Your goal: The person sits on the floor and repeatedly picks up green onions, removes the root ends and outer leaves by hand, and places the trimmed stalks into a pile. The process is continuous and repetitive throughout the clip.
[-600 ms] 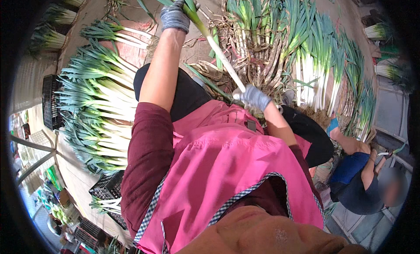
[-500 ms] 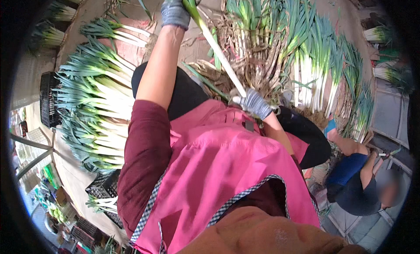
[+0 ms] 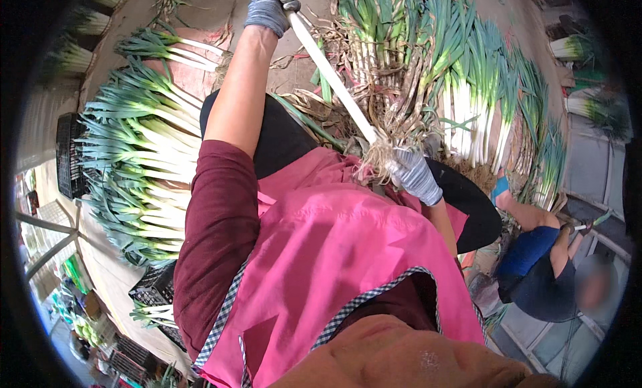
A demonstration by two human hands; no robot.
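A leek [image 3: 328,70] slants across in front of me, its white shank running from my left hand down to a tangle of pale roots. My left hand [image 3: 267,12], in a grey knitted glove, is closed around the upper shank near the top edge of the view. The leek's green leaves beyond that hand are out of sight. At the root end, my right hand [image 3: 413,175], gloved the same way, has its fingers curled against the roots [image 3: 379,155], which partly cover the fingertips. Dry brown leaves [image 3: 401,110] and untrimmed leeks [image 3: 374,27] lie just past the roots.
Cleaned leeks [image 3: 150,160] lie in a long pile on my left, beside a black crate [image 3: 69,154]. More leeks [image 3: 471,100] stretch along the right. A co-worker [image 3: 545,274] sits at the lower right. My pink apron [image 3: 334,241] covers my lap.
My right hand has shifted from the lower shank down and right to the roots, which now show. My left hand has moved slightly up, its fingers now around the white shank.
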